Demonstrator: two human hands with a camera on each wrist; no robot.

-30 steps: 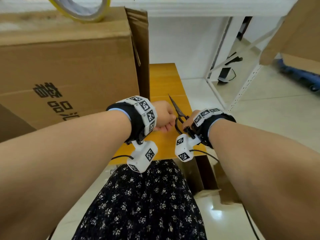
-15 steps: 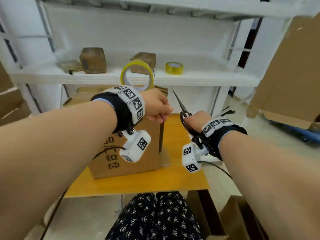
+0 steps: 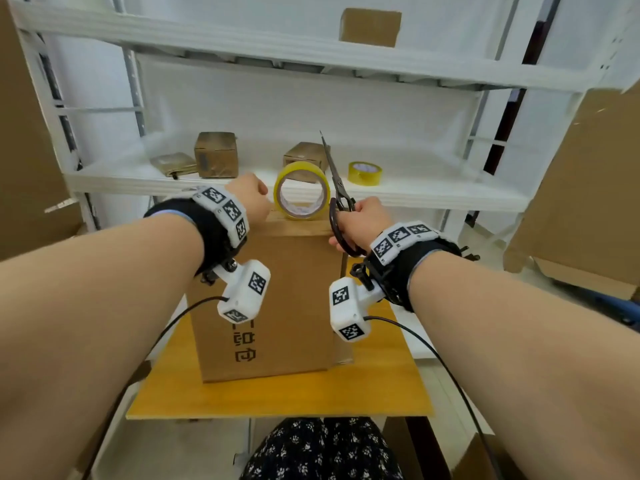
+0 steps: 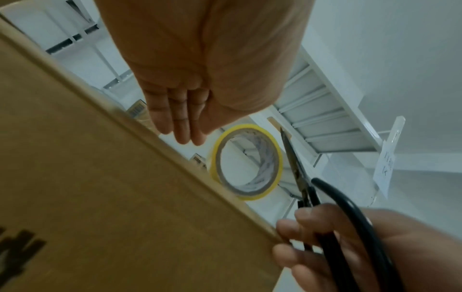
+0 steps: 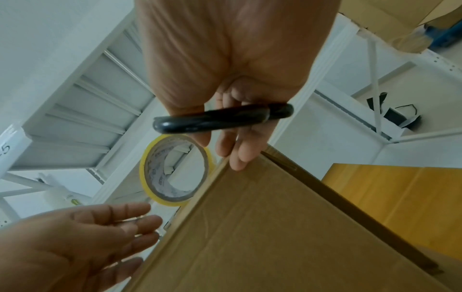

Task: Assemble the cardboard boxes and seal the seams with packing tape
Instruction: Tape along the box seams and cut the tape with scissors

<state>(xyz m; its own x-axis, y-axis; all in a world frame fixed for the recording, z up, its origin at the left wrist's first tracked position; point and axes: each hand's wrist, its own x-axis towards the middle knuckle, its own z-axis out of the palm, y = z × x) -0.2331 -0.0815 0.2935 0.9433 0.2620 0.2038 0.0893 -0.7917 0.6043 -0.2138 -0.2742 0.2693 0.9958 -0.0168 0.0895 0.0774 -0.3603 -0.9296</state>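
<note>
A brown cardboard box (image 3: 277, 306) stands upright on a yellow wooden table (image 3: 277, 396). A yellow packing tape roll (image 3: 301, 190) stands on edge on the box's top. My left hand (image 3: 251, 195) is just left of the roll, above the box's top edge. Its fingers (image 4: 185, 136) are straight and hold nothing, and the palm (image 5: 100, 227) shows open. My right hand (image 3: 360, 220) grips black-handled scissors (image 3: 334, 178) at the box's top right corner, blades closed and pointing up. The scissor handle loop (image 5: 220, 118) lies across that hand's fingers.
A white metal shelf (image 3: 433, 199) behind the table carries small cardboard boxes (image 3: 216, 154) and a second tape roll (image 3: 364, 173). Large cardboard pieces stand at the right (image 3: 588, 202) and left (image 3: 20, 150). Another small box (image 3: 370, 27) sits on the upper shelf.
Both hands rose from table level to the top of the box, the right one carrying the scissors. The left hand went from a fist to straight fingers beside the tape roll.
</note>
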